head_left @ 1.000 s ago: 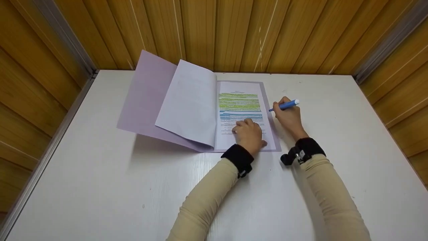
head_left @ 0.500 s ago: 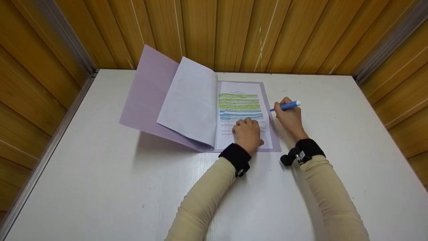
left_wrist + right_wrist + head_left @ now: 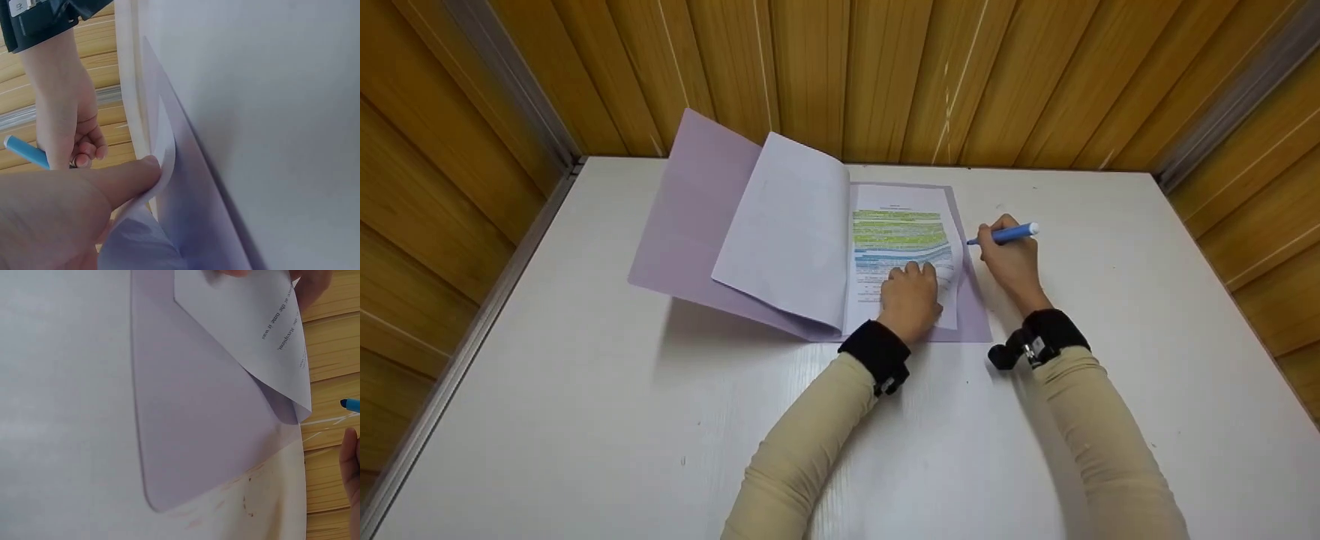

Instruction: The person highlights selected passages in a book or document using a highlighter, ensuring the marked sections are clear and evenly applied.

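An open purple folder (image 3: 690,202) lies on the white table (image 3: 585,420), one blank page (image 3: 787,225) standing up from its fold. On its right half rests a printed sheet (image 3: 896,225) with green and blue highlighted lines. My left hand (image 3: 919,274) pinches that sheet's right edge, which curls up off the folder (image 3: 197,416); the left wrist view shows a digit (image 3: 140,171) under the lifted edge (image 3: 166,149). My right hand (image 3: 994,238) rests just right of the folder and grips a blue marker (image 3: 1006,235), its tip pointing toward the sheet. The right wrist view shows the raised corner (image 3: 264,343) and the marker tip (image 3: 350,404).
Wooden panel walls (image 3: 885,75) close in the table at the back and both sides, with metal strips in the corners. The folder's left flap (image 3: 675,225) stands off the table. Faint reddish marks (image 3: 244,500) stain the table by the folder's corner.
The printed sheet's right edge has risen and curled leftward under my left hand, which has drawn slightly left. My right hand with the marker has barely moved.
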